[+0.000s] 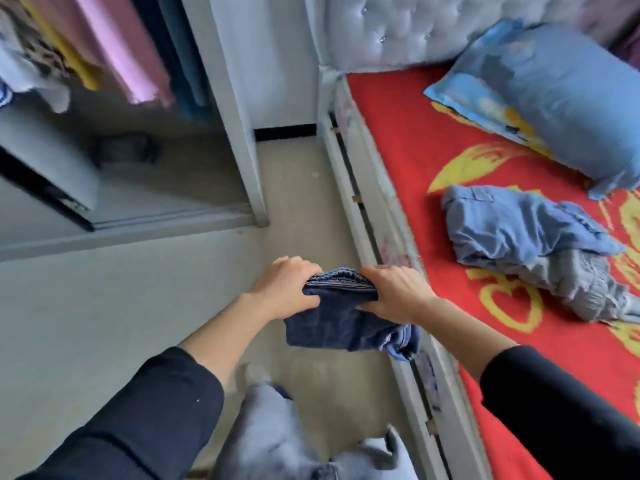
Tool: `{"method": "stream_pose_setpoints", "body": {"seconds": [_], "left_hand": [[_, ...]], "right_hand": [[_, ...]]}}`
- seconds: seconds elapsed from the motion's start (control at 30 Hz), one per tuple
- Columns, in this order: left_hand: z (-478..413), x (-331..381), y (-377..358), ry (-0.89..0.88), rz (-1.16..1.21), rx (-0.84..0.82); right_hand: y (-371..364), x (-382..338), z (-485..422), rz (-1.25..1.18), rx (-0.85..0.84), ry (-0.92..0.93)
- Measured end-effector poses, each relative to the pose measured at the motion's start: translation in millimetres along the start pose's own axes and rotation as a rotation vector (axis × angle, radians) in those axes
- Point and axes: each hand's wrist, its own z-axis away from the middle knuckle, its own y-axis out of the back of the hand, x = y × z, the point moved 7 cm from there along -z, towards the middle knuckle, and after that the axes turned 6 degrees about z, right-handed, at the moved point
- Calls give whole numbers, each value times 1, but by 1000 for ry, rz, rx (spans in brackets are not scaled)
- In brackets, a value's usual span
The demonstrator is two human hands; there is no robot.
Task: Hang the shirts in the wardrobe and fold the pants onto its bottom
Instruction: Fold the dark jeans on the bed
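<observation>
A pair of dark blue jeans (332,323), folded into a thick bundle, hangs in the air over the floor beside the bed. My left hand (287,287) grips its left end and my right hand (394,294) grips its right end. The open wardrobe (239,116) stands at the upper left. Shirts hang inside it, among them a pink one (121,46), a yellow one and a dark teal one. A dark folded garment (124,148) lies on the wardrobe bottom. On the bed lie crumpled light blue pants (512,226) over a grey garment (585,285).
The bed with a red and yellow cover (433,140) fills the right side, with a blue pillow (554,88) by the tufted headboard (398,26). A narrow strip of beige floor (298,202) runs between wardrobe and bed. My own light jeans (277,438) show at the bottom.
</observation>
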Motion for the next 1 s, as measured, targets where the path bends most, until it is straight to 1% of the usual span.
{"method": "stream_pose_setpoints", "body": {"seconds": [0.1, 0.2, 0.3, 0.4, 0.5, 0.73, 0.87, 1.0], "left_hand": [[24, -95, 49, 121, 32, 50], [52, -176, 101, 219, 4, 125], [75, -243, 150, 299, -16, 216], [83, -298, 190, 352, -65, 279], [78, -343, 221, 386, -97, 313], [32, -463, 273, 433, -195, 264], [-9, -549, 286, 452, -215, 269], [-49, -646, 275, 488, -270, 243]], "right_hand": [[19, -74, -89, 8, -41, 106], [43, -147, -165, 28, -64, 203], [68, -209, -230, 48, -49, 288], [88, -255, -290, 69, -33, 343], [101, -288, -343, 90, -29, 368], [106, -331, -478, 117, 0, 369], [89, -350, -573, 97, -20, 353], [51, -372, -665, 106, -36, 327]]}}
